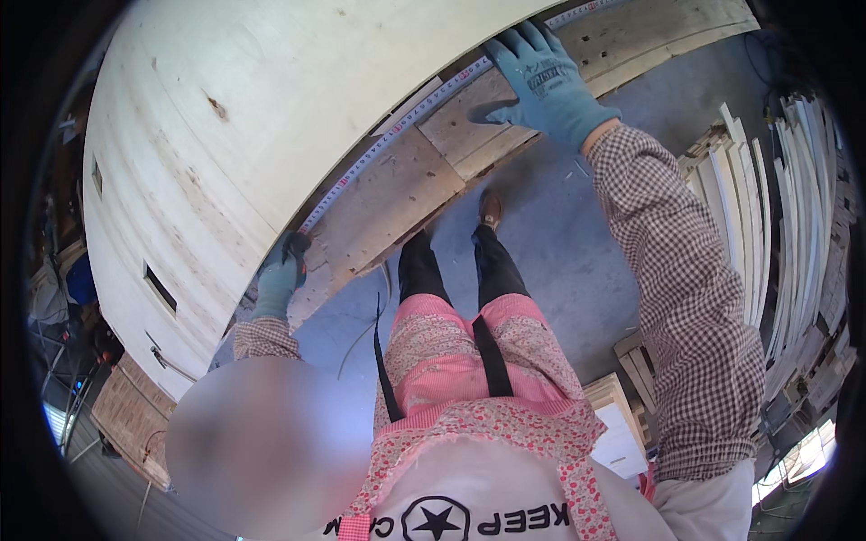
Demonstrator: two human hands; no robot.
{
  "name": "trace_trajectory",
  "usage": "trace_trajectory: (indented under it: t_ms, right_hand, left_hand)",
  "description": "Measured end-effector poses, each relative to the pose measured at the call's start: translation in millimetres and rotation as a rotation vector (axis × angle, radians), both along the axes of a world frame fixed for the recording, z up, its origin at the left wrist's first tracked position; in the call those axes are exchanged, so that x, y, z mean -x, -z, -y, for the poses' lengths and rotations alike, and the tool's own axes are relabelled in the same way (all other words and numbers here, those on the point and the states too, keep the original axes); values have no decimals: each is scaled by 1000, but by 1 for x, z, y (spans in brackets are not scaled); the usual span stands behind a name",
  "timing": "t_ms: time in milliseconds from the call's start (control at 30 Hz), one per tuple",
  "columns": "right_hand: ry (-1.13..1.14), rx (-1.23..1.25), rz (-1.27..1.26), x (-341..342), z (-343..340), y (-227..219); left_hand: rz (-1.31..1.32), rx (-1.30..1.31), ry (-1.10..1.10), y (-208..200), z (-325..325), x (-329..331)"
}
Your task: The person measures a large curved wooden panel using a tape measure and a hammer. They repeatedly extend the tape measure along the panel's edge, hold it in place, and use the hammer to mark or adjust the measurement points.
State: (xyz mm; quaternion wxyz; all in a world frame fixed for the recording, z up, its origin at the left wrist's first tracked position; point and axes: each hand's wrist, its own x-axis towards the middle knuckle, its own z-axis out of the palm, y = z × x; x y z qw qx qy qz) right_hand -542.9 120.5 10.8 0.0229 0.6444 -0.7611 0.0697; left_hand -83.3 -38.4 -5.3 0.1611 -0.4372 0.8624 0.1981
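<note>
A large pale plywood sheet fills the upper left, with dark slots cut through it. Along its curved-looking edge runs a white tape measure, stretched over wooden boards. My left hand, in a blue glove, is closed around the near-left end of the tape; a dark and reddish bit shows at its fingers, partly hidden. Farther right, my right hand, also gloved in blue, lies with spread fingers over the tape and the boards, fingertips at the sheet's edge, thumb pointing left.
Long pale wood strips are stacked at the right. A stack of boards stands by my right side. Grey floor shows around my legs, with a thin cable on it. A blurred patch covers the lower left.
</note>
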Motion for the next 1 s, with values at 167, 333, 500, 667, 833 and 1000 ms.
trace_trajectory:
  t_ms: [167,333,500,667,833,1000]
  right_hand:
    - [-206,-380,94,13,38,-25]
    - [17,-641,-31,0,35,-27]
    - [-127,10,533,-25,-5,-86]
    - [-60,-11,1104,-127,51,-150]
    - [-334,-155,1274,-275,127,-178]
    - [-793,-403,1007,-473,200,-198]
  left_hand:
    - [63,-12,40,8,4,-8]
    - [236,69,161,-12,-10,21]
    - [-16,166,391,3,-9,-7]
    - [-225,146,-60,4,-14,14]
    - [-672,194,-192,-6,-10,20]
    - [-704,147,-403,-8,-13,-8]
